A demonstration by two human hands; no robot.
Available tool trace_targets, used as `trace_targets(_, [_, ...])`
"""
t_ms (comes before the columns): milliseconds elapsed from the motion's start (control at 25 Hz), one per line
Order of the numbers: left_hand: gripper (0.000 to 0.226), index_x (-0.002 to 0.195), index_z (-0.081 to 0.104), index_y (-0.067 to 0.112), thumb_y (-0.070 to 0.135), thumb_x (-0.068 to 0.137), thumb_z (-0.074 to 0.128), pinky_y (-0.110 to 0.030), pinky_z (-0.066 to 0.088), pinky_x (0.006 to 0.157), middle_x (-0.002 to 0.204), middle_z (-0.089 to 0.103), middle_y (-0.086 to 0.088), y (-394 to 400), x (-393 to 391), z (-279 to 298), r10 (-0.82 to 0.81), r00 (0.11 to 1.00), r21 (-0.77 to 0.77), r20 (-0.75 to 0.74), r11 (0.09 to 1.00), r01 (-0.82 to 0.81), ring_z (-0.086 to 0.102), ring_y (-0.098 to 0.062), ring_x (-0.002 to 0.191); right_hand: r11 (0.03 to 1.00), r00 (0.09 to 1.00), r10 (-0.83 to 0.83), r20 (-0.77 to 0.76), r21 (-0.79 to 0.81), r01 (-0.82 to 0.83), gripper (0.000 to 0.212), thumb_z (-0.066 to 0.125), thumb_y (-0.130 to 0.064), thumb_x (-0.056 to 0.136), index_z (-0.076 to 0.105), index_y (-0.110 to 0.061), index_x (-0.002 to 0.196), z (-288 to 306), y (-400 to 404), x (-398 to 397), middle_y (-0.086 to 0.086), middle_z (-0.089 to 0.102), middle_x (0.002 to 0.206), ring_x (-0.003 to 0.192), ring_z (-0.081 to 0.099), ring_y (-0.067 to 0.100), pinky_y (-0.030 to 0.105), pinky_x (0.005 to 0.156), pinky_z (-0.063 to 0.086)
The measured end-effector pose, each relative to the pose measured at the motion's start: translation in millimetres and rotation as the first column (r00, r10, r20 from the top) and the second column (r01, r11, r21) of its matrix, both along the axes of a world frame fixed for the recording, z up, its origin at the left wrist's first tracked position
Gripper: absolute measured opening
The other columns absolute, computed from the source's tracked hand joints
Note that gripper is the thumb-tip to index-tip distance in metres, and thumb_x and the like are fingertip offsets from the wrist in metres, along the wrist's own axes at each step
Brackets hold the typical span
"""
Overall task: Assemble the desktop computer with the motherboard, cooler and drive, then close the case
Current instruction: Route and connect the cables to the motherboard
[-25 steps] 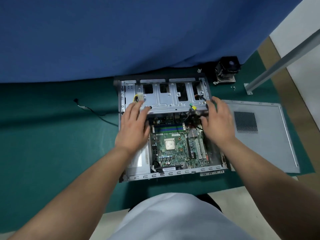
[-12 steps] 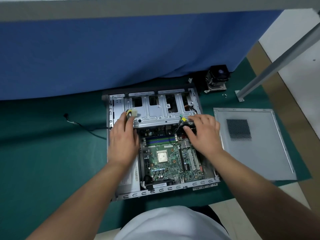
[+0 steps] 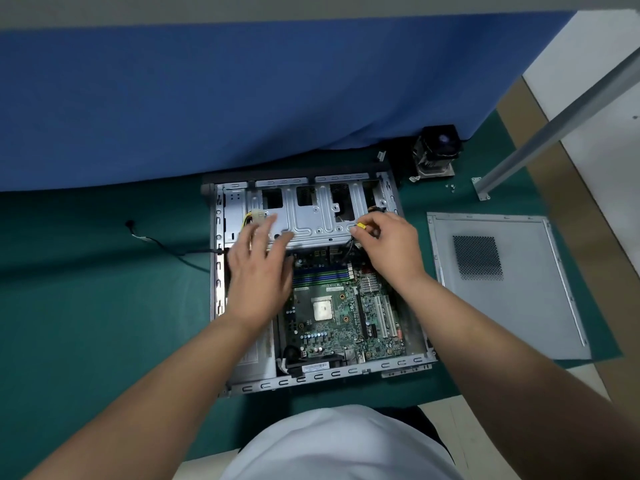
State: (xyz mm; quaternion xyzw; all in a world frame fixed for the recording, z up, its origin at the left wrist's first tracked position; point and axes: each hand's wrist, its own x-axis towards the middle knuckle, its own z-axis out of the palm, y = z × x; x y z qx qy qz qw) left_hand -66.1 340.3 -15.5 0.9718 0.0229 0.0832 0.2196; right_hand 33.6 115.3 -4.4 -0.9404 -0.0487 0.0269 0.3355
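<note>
Case (image 3: 313, 379) open; right hand (image 3: 389, 247) seemingly pinches yellow connector (image 3: 361, 226)

Matt grey sheet-metal case (image 3: 311, 377) on green cloth mat (image 3: 86, 306).

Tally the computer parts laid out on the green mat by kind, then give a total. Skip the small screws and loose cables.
Open case: 1
Motherboard, seated inside the case: 1
Drive cage, across the case's far end: 1
Cooler, standing apart beyond the case: 1
Side panel, lying flat beside the case: 1
Total: 5
</note>
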Motion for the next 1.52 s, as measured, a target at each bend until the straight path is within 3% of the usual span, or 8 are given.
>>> trace_targets(120, [0.04,0.14,0.055,0.017,0.024,0.101,0.058,-0.045,0.04,0.115,0.14,0.058,-0.001,-37,28,16,-0.185,0.981,-0.212,-0.061,0.963,0.168,0.047,-0.021,0.132,0.99,0.996,0.0,-0.084,0.14,0.011,0.014,0.077,-0.025,0.09,0.073,-0.022,0.103,7,7,3,-0.006,0.066,0.091,0.068,0.057,0.001,0.012,0.071,0.047])
trace_targets(240, [0.036,0.136,0.058,0.015,0.017,0.1,0.062,-0.033,0.05,0.102,0.125,0.067,-0.002,-68,54,25,-0.156,0.955,-0.497,-0.253,0.867,0.01,0.062,-0.016,0.114,0.977,0.984,-0.034,-0.176,0.2,0.07,0.017,0.074,-0.016,0.09,0.073,-0.022,0.106,8,9,4,-0.01,0.068,0.088,0.072,0.061,-0.002,0.003,0.065,0.043])
trace_targets(600, [0.013,0.101,0.066,0.025,0.026,0.092,0.075,-0.007,0.037,0.052,0.079,0.063,0.013,-77,81,12,0.019,0.938,-0.563,-0.346,0.795,-0.224,0.057,0.001,0.069,0.925,0.955,0.037,-0.295,0.371,0.079,0.033,0.058,-0.002,0.097,0.072,-0.029,0.109,7,-4,2,-0.011,0.075,0.1,0.095,0.07,0.0,0.014,0.085,0.053])
trace_targets(840, [0.012,0.101,0.061,0.022,0.034,0.101,0.062,-0.031,0.047,0.061,0.079,0.064,0.009,-75,85,10,0.047,0.931,-0.491,-0.361,0.839,-0.233,0.06,-0.015,0.071,0.966,0.951,-0.219,-0.219,0.085,0.243,0.012,0.063,-0.026,0.093,0.069,-0.026,0.083,14,3,8,-0.011,0.068,0.078,0.073,0.065,0.008,0.024,0.06,0.048])
trace_targets(960, [0.016,0.1,0.059,0.02,0.036,0.102,0.059,-0.032,0.045,0.06,0.083,0.064,0.006,-67,89,7,0.025,0.926,-0.505,-0.377,0.832,-0.228,0.057,-0.019,0.07,0.978,0.92,-0.205,-0.335,-0.108,0.179,0.042,0.066,-0.048,0.089,0.054,-0.017,0.064,16,15,19,-0.003,0.059,0.065,0.064,0.059,0.022,0.028,0.054,0.042])
trace_targets(1120, [0.017,0.1,0.059,0.019,0.036,0.101,0.061,-0.036,0.049,0.063,0.088,0.066,0.001,-64,90,6,0.007,0.923,-0.518,-0.384,0.826,-0.221,0.059,-0.023,0.073,0.939,0.874,-0.303,-0.379,-0.275,0.206,0.034,0.07,-0.047,0.08,0.057,-0.016,0.074,20,27,30,0.002,0.063,0.08,0.069,0.06,0.024,0.026,0.052,0.037])
trace_targets(1360, [0.012,0.095,0.061,0.024,0.035,0.098,0.066,-0.032,0.049,0.06,0.087,0.069,-0.001,-62,89,5,-0.01,0.921,-0.56,-0.39,0.796,-0.228,0.065,-0.024,0.077,0.947,0.84,-0.303,-0.451,-0.239,0.213,0.041,0.073,-0.044,0.079,0.051,-0.012,0.068,18,19,32,0.002,0.059,0.071,0.065,0.058,0.022,0.024,0.05,0.036])
trace_targets(1520, [0.009,0.093,0.064,0.028,0.033,0.094,0.073,-0.026,0.046,0.058,0.084,0.069,0.001,-61,90,5,-0.028,0.92,-0.582,-0.39,0.782,-0.223,0.063,-0.018,0.072,0.966,0.881,-0.203,-0.428,0.058,0.251,0.029,0.068,-0.033,0.088,0.061,-0.011,0.07,16,5,9,-0.005,0.059,0.061,0.058,0.054,0.014,0.024,0.056,0.04])
